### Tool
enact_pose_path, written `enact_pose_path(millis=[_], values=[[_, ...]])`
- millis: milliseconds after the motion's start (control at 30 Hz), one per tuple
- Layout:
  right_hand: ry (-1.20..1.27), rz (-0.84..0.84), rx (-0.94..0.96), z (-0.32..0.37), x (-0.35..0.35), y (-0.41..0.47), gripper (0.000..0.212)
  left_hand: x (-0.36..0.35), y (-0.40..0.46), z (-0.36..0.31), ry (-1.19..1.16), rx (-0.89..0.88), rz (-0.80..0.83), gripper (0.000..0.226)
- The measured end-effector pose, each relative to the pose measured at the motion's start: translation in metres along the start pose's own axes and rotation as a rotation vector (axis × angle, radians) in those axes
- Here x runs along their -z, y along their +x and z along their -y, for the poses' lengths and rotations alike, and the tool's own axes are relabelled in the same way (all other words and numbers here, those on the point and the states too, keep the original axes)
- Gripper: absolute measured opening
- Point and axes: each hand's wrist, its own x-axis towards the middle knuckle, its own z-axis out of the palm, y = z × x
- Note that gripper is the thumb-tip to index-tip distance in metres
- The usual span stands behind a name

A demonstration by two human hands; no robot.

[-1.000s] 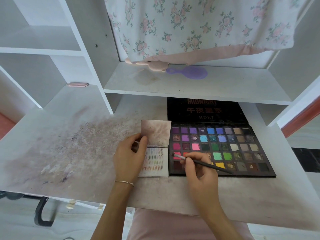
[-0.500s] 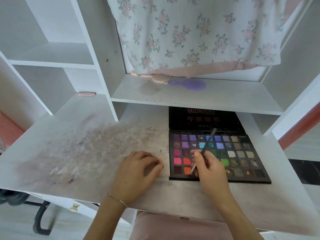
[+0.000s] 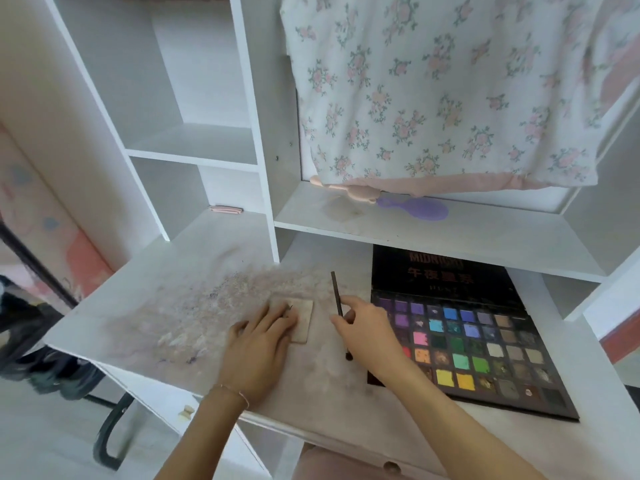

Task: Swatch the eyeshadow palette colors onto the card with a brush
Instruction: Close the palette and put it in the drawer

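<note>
Your left hand (image 3: 260, 337) lay flat on the small pinkish swatch card (image 3: 300, 317), pinning it to the stained white bench (image 3: 145, 306). Your right hand (image 3: 367, 336) pinched the thin dark brush (image 3: 336, 295) upright between the card and the open black multicoloured eyeshadow palette (image 3: 485, 344), likely ready to stroke.

A home bedroom nook: white shelved desk (image 3: 194, 292), floral fabric (image 3: 443, 88), purple hairbrush (image 3: 415, 208).
</note>
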Motion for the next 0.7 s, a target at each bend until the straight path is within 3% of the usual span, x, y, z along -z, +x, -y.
enact_pose_path(millis=[167, 367, 533, 633, 700], values=[[-0.038, 0.076, -0.060, 0.006, -0.018, 0.026, 0.022, 0.006, 0.019, 0.013, -0.013, 0.080, -0.007, 0.037], [0.090, -0.038, 0.002, 0.007, -0.010, 0.037, 0.039, 0.009, 0.033, 0.018, -0.022, 0.167, -0.057, 0.035], [0.077, -0.133, 0.077, -0.017, 0.025, 0.020, 0.033, 0.021, 0.035, -0.005, -0.051, 0.183, -0.298, 0.043], [-0.111, -0.206, 0.087, -0.048, 0.058, 0.009, 0.034, 0.029, 0.039, -0.031, -0.015, 0.113, -0.492, 0.041], [-0.291, -0.218, 0.056, -0.069, 0.079, 0.008, 0.035, 0.031, 0.044, -0.052, -0.019, 0.051, -0.538, 0.034]])
